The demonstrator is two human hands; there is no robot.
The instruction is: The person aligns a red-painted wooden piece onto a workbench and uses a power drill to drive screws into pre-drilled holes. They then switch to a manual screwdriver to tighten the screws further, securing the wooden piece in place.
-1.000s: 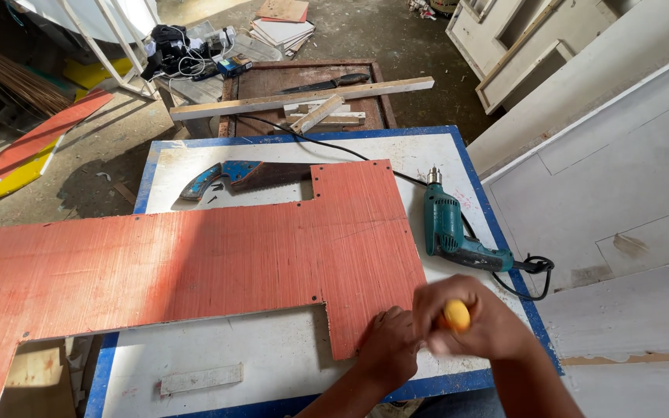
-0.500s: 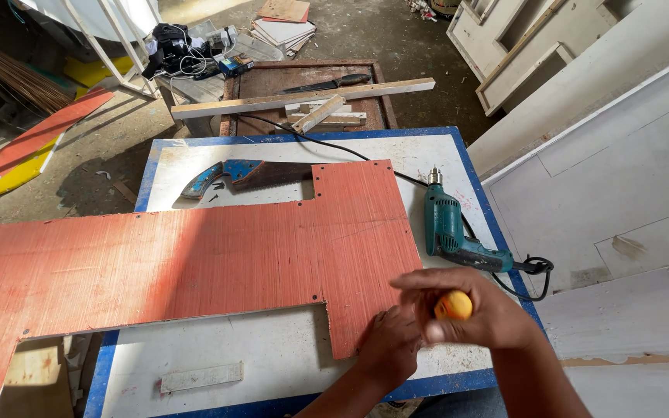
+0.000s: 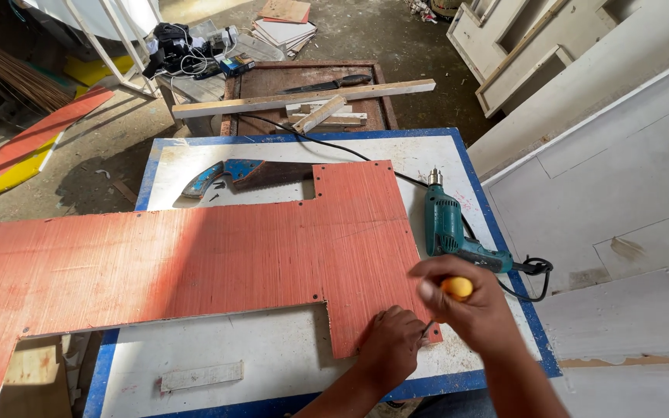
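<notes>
A large red cut-out board point(image 3: 195, 255) lies across a white table with a blue rim point(image 3: 505, 255). My right hand point(image 3: 470, 310) grips a screwdriver by its yellow-orange handle point(image 3: 457, 288), tip down at the board's near right corner. My left hand point(image 3: 392, 348) rests on that corner, fingers pinched close to the screwdriver tip; any screw there is hidden.
A teal electric drill point(image 3: 447, 224) with a black cord lies right of the board. A blue-handled handsaw point(image 3: 234, 174) lies behind it. Beyond stand a brown table with wooden strips point(image 3: 303, 99), white panels point(image 3: 613, 178) at right, and scrap on the dirt floor.
My right hand with the screwdriver has shifted slightly and turned over the board's corner. My left hand stays at the corner. The board, drill and saw have not moved.
</notes>
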